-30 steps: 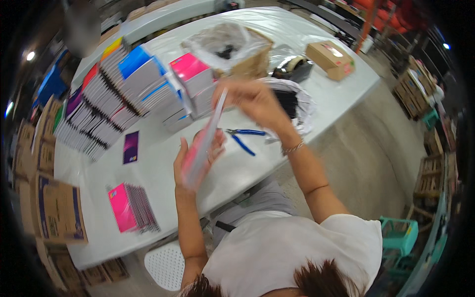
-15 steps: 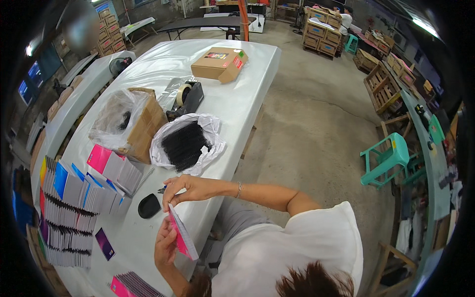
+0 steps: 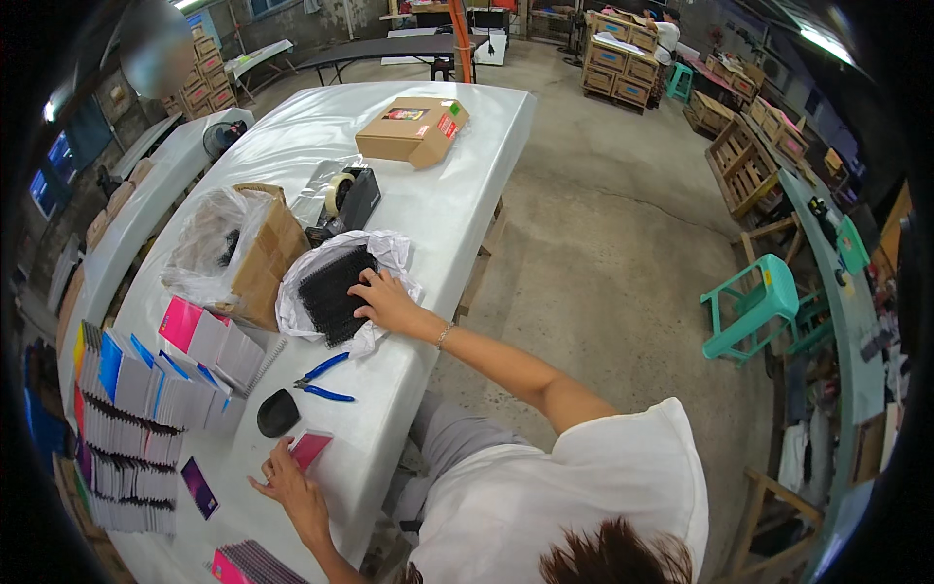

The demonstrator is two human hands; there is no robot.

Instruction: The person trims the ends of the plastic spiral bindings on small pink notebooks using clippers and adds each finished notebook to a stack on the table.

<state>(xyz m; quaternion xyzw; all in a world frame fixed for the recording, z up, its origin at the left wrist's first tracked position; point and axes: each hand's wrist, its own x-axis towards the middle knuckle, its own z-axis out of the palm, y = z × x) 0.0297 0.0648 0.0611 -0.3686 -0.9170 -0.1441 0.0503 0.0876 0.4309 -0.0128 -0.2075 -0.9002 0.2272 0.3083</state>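
My left hand (image 3: 294,487) is low over the near part of the table, thumb and forefinger at a small pink notebook (image 3: 312,449), other fingers spread. The hand hides part of the notebook. Further off, my right hand (image 3: 387,304) reaches onto a pile of black binding coils (image 3: 333,294) in crumpled white paper (image 3: 397,255). Its fingertips touch the coils, with thumb and forefinger apart. Blue-handled cutting pliers (image 3: 326,380) lie between my hands, beside a black rounded pad (image 3: 278,414).
Stacked notebooks (image 3: 146,428) stand along the left, and more coil-bound ones (image 3: 255,565) at the near edge. A dark purple card (image 3: 199,487) lies near them. Beyond are a plastic-lined carton (image 3: 268,258), a tape dispenser (image 3: 348,200) and a brown box (image 3: 413,131). A green stool (image 3: 754,307) stands right.
My right hand has left the pink notebook and moved away to the coils. My left hand has come down and left with the notebook. The pliers are now uncovered.
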